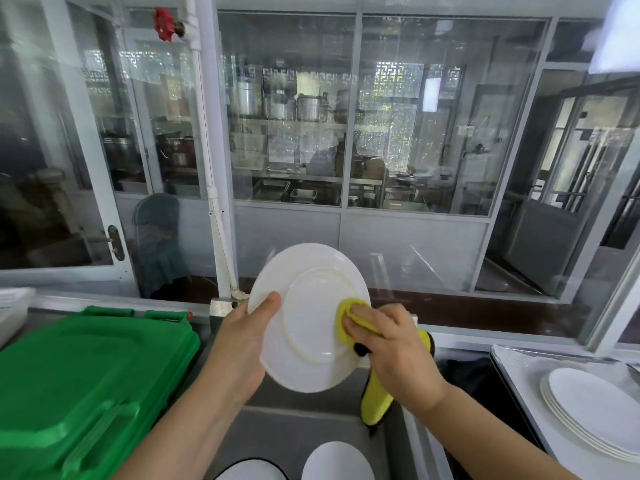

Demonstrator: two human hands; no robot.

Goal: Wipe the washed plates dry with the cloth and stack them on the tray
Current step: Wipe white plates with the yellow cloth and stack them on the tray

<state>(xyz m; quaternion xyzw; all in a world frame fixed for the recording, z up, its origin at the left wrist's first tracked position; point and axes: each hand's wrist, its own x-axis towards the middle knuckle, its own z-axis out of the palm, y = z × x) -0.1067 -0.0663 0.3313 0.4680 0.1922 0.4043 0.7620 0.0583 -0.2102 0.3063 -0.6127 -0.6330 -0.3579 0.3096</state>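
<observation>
Plate (308, 317) held up over the sink (304, 427), tilted with its underside toward the camera, probably so the foot ring can be wiped. Left hand (247, 336) clamped on the plate's left rim, thumb across the back, likely steadying it against the rubbing. Right hand (388, 344) curled round the yellow cloth (348, 318), pressing its bunched end on the right side of the foot ring; loose tail of the cloth hanging below the wrist. Stack of plates (595, 410) lying on the tray (512, 362) at the right, well apart from the held plate. 2 more plates (337, 460) low in the sink, apparently waiting. Green bin lid (86, 382) close on the left, beside the left forearm. Nothing visibly blocking the way to the tray; only the sink's right edge lying between.
</observation>
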